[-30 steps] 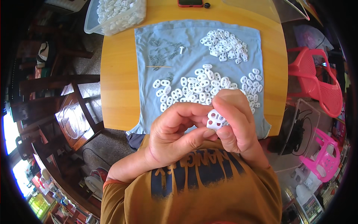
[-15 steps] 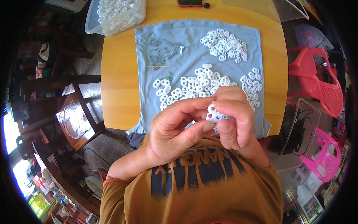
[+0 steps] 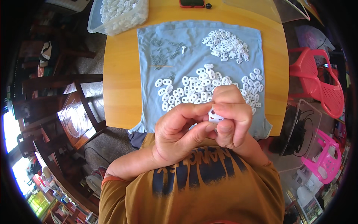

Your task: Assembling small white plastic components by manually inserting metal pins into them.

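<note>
A small white plastic piece with holes is pinched between my two hands, close to my chest and over the near part of a light blue cloth. My left hand grips its left side between thumb and fingers. The curled fingers and thumb of my right hand close on its right side and hide part of it. Just beyond my hands lies a spread of white oval two-hole pieces. At the cloth's right edge is a smaller group of oval pieces.
A heap of squarer white pieces lies far right on the cloth. Small clear parts, a thin stick and a white T-shaped part lie far left. A clear tub and a phone stand beyond.
The white piece has turned and sits deeper between my fingertips, with less of it showing. My fingers have drawn closer together around it.
</note>
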Motion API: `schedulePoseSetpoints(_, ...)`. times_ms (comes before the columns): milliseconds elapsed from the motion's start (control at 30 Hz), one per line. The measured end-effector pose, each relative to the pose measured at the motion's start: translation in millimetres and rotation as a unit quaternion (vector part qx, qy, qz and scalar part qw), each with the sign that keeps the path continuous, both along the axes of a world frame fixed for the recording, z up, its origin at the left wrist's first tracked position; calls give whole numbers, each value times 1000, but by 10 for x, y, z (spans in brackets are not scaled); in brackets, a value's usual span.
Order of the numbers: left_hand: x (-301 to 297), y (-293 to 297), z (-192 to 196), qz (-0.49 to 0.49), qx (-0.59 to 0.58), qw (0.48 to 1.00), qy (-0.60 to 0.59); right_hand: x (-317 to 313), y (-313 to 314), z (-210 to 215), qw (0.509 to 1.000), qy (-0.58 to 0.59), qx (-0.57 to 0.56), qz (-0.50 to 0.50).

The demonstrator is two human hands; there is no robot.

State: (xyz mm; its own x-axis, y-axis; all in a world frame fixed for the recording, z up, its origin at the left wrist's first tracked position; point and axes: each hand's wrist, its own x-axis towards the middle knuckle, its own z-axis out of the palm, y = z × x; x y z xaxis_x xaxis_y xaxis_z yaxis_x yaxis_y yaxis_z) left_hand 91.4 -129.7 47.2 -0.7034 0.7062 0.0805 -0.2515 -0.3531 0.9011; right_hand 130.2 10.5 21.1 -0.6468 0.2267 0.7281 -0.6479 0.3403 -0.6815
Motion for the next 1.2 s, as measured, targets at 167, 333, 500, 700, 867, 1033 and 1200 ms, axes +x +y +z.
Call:
schedulePoseSetpoints(167,21,3,15,15,-16,1000,-5,-16,-13,-16,1000,27,6,-9)
schedulePoseSetpoints(333,-7,-63,-16,48,-89,990,103,-71,-55,0,999,37,21,-19)
schedulePoseSetpoints(500,-27,-35,10,53,-38,988,140,-58,-55,14,998,43,44,-18)
schedulePoseSetpoints(700,-38,-65,-21,39,-38,994,90,-41,-55,-8,999,26,21,0)
schedulePoseSetpoints(867,-67,-35,3,-7,4,997,-74,21,-6,-47,999,-1,40,-11)
schedulePoseSetpoints(1033,-112,13,70,-31,21,987,-157,30,12,-16,999,-23,36,-13)
schedulePoseSetpoints(1200,-150,-21,79,-23,-7,985,-170,108,13,30,999,-41,12,-27)
